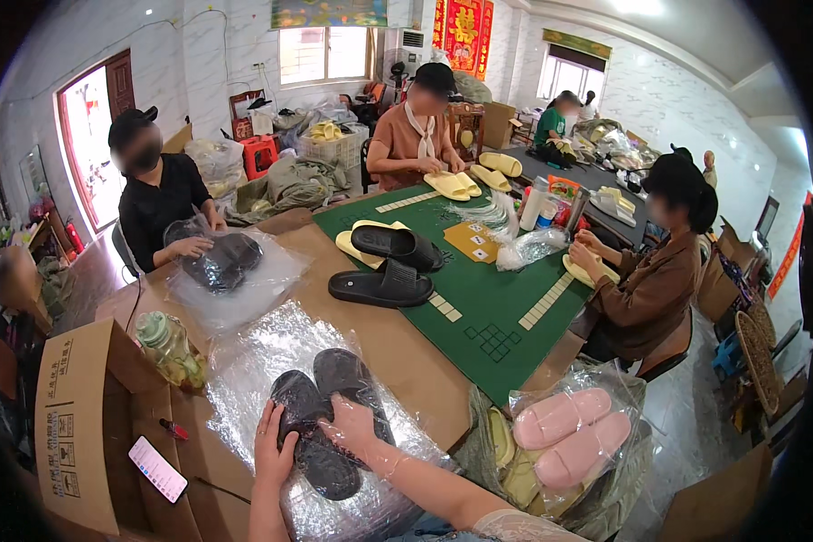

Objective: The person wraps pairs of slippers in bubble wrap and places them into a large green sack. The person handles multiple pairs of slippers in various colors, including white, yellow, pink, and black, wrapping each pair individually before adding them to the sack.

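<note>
Big picture first: the table (406, 361) w/ clear plastic bag (244, 361) spread on it, and your pair of black slippers (330, 415) lies side by side in front of you, long axes running away from you, tilted left. Your left hand (273, 452) clasps the left slipper's edge, and your right hand (357, 432) lies flat on the right one, nearer the middle. Heels are hidden under your hands; can't tell whether the slippers sit in or on the bag.
</note>
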`<state>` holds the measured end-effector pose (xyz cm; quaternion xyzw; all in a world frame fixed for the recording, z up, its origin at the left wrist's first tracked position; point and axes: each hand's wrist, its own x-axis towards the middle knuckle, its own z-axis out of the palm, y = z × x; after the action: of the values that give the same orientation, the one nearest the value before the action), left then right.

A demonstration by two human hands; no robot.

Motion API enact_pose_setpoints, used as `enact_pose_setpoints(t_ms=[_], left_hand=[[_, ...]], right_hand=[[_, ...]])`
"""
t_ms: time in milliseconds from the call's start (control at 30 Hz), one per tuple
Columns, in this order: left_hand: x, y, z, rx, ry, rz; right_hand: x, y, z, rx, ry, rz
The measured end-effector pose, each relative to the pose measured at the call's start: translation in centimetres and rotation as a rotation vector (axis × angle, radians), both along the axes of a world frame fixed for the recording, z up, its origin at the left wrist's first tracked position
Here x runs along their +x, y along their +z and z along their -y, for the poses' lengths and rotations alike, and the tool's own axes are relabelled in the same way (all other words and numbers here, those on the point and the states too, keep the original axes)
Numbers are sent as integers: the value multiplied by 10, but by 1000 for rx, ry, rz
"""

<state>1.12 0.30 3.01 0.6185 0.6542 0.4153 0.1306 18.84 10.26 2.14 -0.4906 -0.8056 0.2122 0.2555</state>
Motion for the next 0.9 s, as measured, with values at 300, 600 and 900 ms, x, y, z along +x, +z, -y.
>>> enact_pose_setpoints(t_ms=[300,600,900], left_hand=[[0,0,0,30,-20,54],[-2,-6,0,66,-47,51],[-11,-27,-7,94,-76,96]], right_hand=[[-5,-7,-2,-5,-25,45],[-4,-8,2,73,-16,46],[88,11,107,179,463,145]])
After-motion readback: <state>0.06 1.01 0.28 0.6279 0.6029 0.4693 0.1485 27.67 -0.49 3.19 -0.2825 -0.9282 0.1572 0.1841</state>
